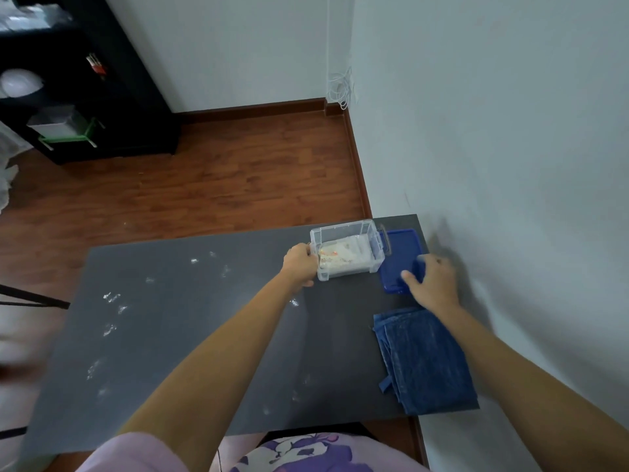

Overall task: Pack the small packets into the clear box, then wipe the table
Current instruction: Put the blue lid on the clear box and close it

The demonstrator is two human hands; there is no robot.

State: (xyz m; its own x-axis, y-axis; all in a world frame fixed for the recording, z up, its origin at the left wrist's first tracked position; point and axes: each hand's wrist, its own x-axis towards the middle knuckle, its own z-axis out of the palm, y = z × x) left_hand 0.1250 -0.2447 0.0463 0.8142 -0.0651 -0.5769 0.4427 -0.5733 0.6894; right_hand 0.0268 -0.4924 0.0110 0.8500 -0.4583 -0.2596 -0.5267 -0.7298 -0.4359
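Observation:
A clear box stands open at the far right of the dark table, with small white packets lying inside. My left hand grips the box's left end. Right of the box lies its blue lid, flat on the table. My right hand rests on the lid's near right part, fingers curled over its edge. A folded blue cloth lies near the table's right front corner, under my right forearm. White powdery smears dot the tabletop.
A white wall runs close along the table's right side. Wooden floor lies beyond the far edge, and a black shelf unit with assorted items stands at the back left. A thin dark rod pokes in at the left.

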